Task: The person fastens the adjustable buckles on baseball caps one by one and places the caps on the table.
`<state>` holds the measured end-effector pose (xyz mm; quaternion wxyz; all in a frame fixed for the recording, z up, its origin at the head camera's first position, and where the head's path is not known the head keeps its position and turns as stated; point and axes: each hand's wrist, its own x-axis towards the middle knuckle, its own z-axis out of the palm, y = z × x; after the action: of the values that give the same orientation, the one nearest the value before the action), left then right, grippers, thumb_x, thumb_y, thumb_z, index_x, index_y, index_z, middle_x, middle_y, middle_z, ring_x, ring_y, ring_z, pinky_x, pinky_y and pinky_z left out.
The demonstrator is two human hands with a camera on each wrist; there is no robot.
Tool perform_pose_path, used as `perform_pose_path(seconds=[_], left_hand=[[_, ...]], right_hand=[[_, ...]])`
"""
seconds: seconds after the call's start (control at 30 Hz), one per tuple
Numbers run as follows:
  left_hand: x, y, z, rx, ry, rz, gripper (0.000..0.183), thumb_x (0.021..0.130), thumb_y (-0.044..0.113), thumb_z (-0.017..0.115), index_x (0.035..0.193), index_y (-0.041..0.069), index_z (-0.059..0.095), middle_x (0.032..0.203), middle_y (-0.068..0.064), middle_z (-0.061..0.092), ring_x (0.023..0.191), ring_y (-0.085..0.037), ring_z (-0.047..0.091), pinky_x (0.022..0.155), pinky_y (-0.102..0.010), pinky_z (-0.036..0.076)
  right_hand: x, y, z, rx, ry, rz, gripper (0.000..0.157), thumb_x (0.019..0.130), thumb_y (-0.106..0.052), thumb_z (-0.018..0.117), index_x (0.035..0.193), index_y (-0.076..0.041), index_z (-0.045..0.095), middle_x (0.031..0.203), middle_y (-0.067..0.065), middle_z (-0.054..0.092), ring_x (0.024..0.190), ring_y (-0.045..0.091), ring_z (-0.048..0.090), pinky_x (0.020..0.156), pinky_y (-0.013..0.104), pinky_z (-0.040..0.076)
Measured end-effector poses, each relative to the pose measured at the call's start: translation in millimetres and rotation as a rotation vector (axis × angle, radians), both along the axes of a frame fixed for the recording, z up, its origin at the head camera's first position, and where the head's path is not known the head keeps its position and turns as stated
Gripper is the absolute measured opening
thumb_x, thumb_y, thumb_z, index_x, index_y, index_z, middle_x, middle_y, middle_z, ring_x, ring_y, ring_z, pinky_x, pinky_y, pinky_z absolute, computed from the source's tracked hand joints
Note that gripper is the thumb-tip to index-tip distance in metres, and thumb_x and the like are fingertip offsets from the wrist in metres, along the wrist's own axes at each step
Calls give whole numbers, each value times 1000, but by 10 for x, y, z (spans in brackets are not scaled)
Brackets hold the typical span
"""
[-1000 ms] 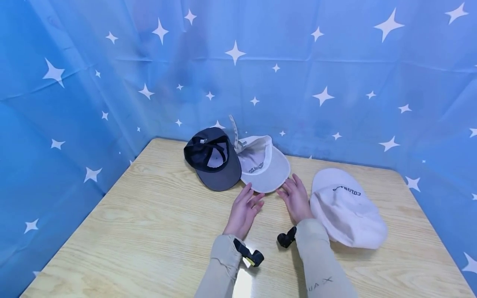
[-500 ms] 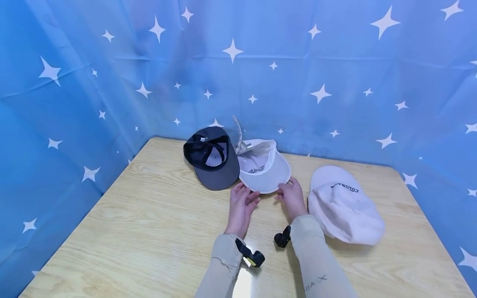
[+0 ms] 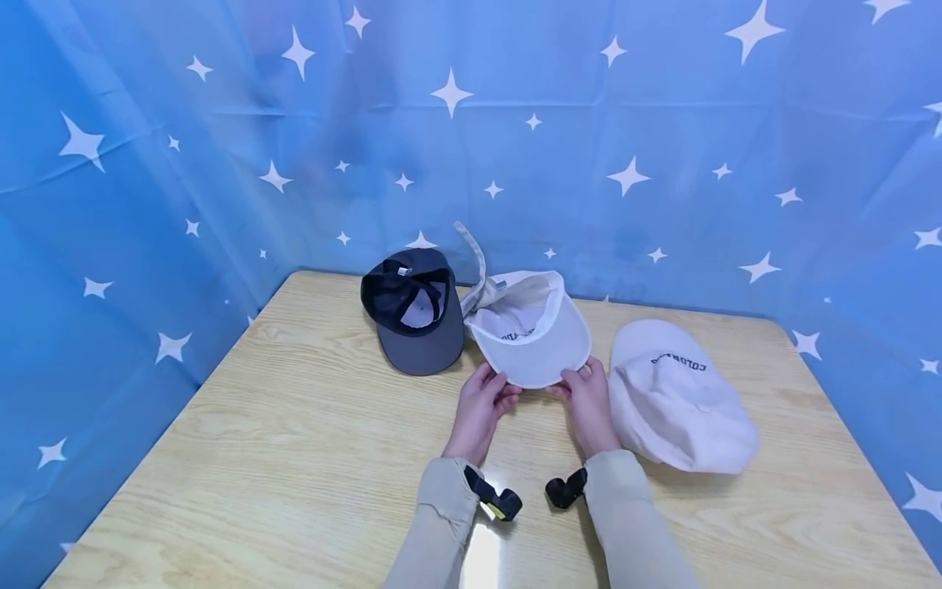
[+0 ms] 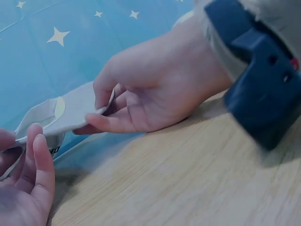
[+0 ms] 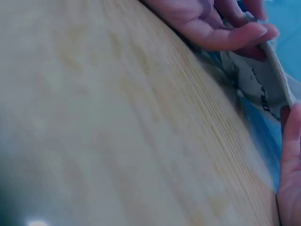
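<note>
An off-white baseball cap [image 3: 540,360], upturned with its brim toward me, is tilted near the back of the table, its loose strap sticking up behind. My left hand [image 3: 478,411] pinches the left part of the brim, thumb on top. At the brim's right part, my right hand [image 3: 591,407] pinches in the same way. In the left wrist view the brim [image 4: 77,108] is raised off the tabletop between both hands. The right wrist view shows lettering on the cap's hanging front [image 5: 261,87]; part of the right hand lies outside that frame.
A dark grey cap [image 3: 427,350] lies upturned just left of the held cap. To the right, close to my right forearm, rests a pale pinkish-white cap [image 3: 680,401] with dark lettering. Behind the wooden table [image 3: 257,442] hangs a blue starry curtain [image 3: 486,147].
Both hands have closed on the off-white cap's brim, and it has shifted right and slightly toward me, away from the dark cap. The head view has moved a little.
</note>
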<state>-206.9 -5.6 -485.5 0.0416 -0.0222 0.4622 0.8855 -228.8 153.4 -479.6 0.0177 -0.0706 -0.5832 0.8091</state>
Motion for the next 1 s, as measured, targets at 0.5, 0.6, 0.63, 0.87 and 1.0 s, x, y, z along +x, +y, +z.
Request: perform_pose_path(seconds=[0.5,0.6,0.63,0.87,1.0], left_hand=[[13,-28,30,-132,22,-18,21,86,6,55,106,0,50,78,-7,54,59,-14,55,54,-22,46],[22,-41,32,-137,21,-20,22,87,7,54,108,0,49,76,-7,53,58,-14,55,53,-21,46],[29,-48,35,-140,18,-22,23,87,7,53,108,0,49,76,-7,53,57,-14,55,53,-21,46],[56,-115,40,-158,-6,-49,23,88,7,51,110,2,50,81,-10,53,57,-15,55,53,-22,47],[52,-125,56,-193,16,-64,24,87,6,51,111,2,50,83,-10,53,59,-15,55,55,-22,47]], right_hand=[[290,38,-24,38,91,73,57,88,1,50,135,-13,21,121,18,44,94,20,56,78,34,49],[341,73,-36,36,109,113,59,89,-2,51,138,-15,20,123,19,43,97,21,56,80,35,48],[359,85,-39,33,113,126,59,89,-3,51,138,-16,20,124,20,42,98,22,55,81,36,48],[465,160,-56,40,124,154,52,91,-11,50,137,-14,26,123,20,43,98,22,55,84,37,46],[525,180,-46,19,128,148,49,92,-13,48,137,-11,26,117,18,47,94,20,56,83,37,46]])
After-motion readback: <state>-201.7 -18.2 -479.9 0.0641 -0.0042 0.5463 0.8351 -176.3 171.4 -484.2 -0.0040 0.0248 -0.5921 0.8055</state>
